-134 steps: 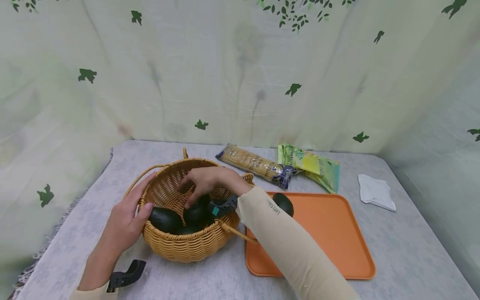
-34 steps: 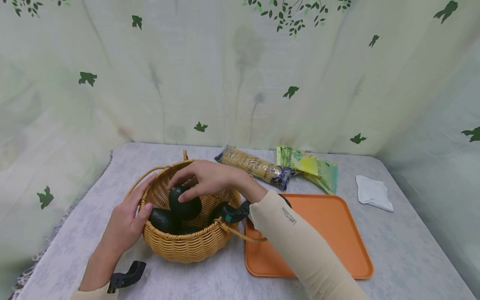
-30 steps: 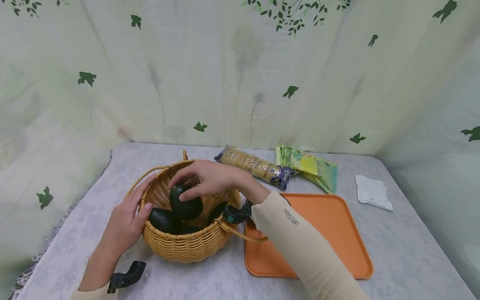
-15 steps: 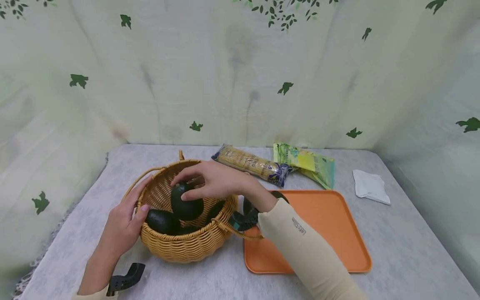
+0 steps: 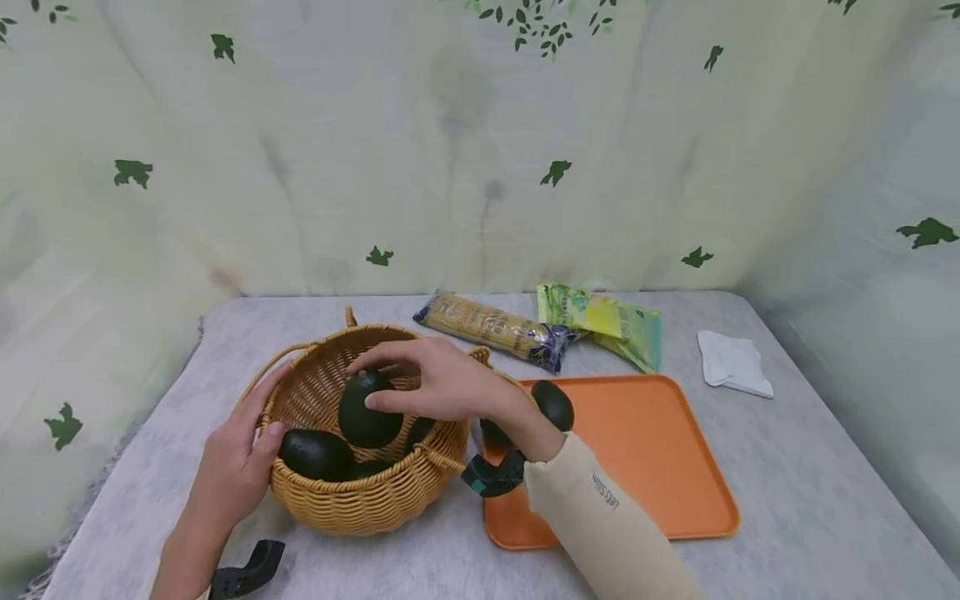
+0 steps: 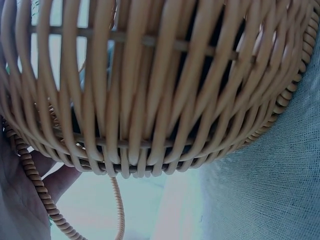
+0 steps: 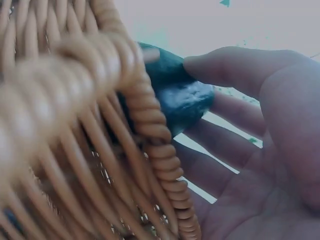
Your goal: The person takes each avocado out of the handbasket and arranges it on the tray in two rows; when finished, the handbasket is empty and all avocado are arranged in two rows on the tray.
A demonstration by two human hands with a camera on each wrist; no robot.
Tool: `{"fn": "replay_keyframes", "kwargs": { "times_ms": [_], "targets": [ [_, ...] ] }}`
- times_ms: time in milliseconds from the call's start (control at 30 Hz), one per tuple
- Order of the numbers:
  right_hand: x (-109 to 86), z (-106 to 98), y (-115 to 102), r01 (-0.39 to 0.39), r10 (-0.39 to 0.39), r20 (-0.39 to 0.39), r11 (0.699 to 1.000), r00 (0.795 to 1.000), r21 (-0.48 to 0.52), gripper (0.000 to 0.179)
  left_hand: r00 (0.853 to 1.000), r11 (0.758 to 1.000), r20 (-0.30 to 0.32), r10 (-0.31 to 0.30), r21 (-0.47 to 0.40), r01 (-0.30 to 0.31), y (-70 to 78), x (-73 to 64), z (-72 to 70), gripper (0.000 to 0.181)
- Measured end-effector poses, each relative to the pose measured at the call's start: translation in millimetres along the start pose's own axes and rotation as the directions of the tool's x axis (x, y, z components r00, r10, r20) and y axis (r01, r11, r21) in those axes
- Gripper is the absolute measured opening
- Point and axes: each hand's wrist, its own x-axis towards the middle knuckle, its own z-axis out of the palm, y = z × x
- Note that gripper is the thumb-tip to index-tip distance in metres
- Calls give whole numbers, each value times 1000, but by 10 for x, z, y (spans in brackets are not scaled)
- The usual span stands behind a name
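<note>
In the head view my left hand (image 5: 232, 458) holds the left rim of a round wicker basket (image 5: 360, 508), thumb inside the rim. My right hand (image 5: 450, 383) pinches a dark green avocado (image 5: 369, 421) between thumb and fingers; its stem end points up, inside the basket. Another avocado (image 5: 315, 454) lies beside it at the left, with more dark fruit partly hidden near the front and right walls. In the right wrist view the thumb presses the shiny avocado (image 7: 185, 95) behind the basket rim (image 7: 172, 165). The basket's woven wall (image 6: 150, 90) fills most of the left wrist view.
Right of the basket lies an orange tray (image 5: 652, 458) with an avocado (image 5: 553, 406) and another dark fruit partly behind my wrist. Behind are a noodle pack (image 5: 487, 325) and green-yellow packets (image 5: 607, 325). A white folded packet (image 5: 735, 364) lies at the right.
Several seconds ago my right hand reached lower among the avocados; it has since raised one upright at the basket's middle. Lately my right wrist has shifted right, uncovering the tray's avocado. My left hand stays put.
</note>
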Motion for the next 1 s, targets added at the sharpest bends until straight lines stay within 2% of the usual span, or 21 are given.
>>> {"fn": "replay_keyframes", "kwargs": {
  "times_ms": [200, 300, 567, 767, 1000],
  "targets": [
    [-145, 113, 10, 44, -36, -94, 995, 995, 88, 42, 1000, 1000, -19, 9, 13, -8, -14, -42, 19, 63],
    [-199, 143, 20, 50, -39, -127, 995, 991, 87, 42, 1000, 1000, -22, 22, 3, -22, -22, -43, 37, 62],
    [-246, 73, -11, 69, -48, -175, 991, 983, 112, 43, 988, 991, -83, 128, -28, -131, -30, 52, 54, 58],
    [-307, 9, -81, 91, -48, -228, 979, 972, 181, 44, 988, 992, -90, 122, -22, -124, -31, 76, 44, 58],
    [-434, -32, -131, 79, -14, -281, 972, 960, 221, 42, 991, 994, -85, 99, -29, -102, -20, 20, 45, 57]
  ]
}}
